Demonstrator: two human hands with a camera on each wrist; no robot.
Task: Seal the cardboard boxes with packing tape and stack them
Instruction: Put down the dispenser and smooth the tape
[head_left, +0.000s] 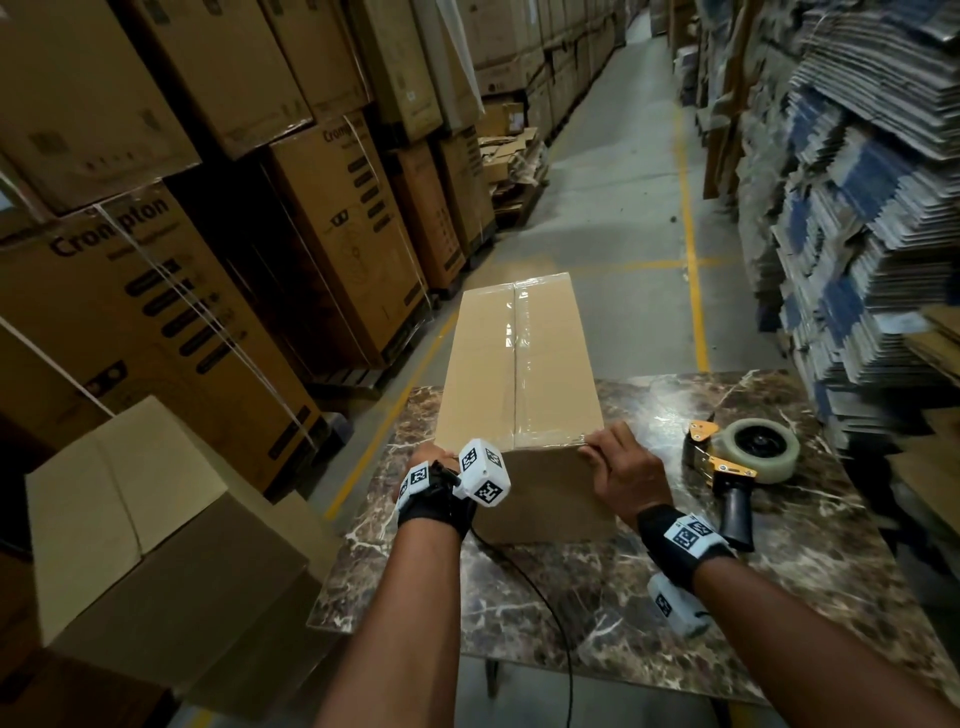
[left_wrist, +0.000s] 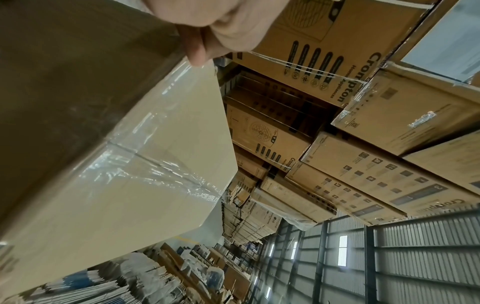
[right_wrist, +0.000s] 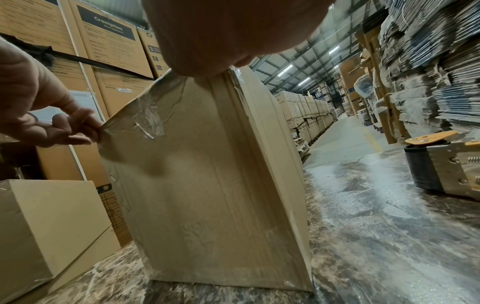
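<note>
Cardboard box (head_left: 519, 364) sits at the worktop's (head_left: 779, 597) far left corner, its top seam taped. Left hand (head_left: 434, 462) and right hand (head_left: 621, 467) clamp fingers on its near top edge — likely pressing tape down; stacking comes next — tape dispenser (head_left: 737, 467) lies beside.

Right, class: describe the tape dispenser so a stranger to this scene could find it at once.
Start at the marble-patterned table and the tall taped box both hands grip. To the right of that box lies the tape dispenser, on its side. Nothing else there has a clear tape roll, orange plates and a black handle.
</note>
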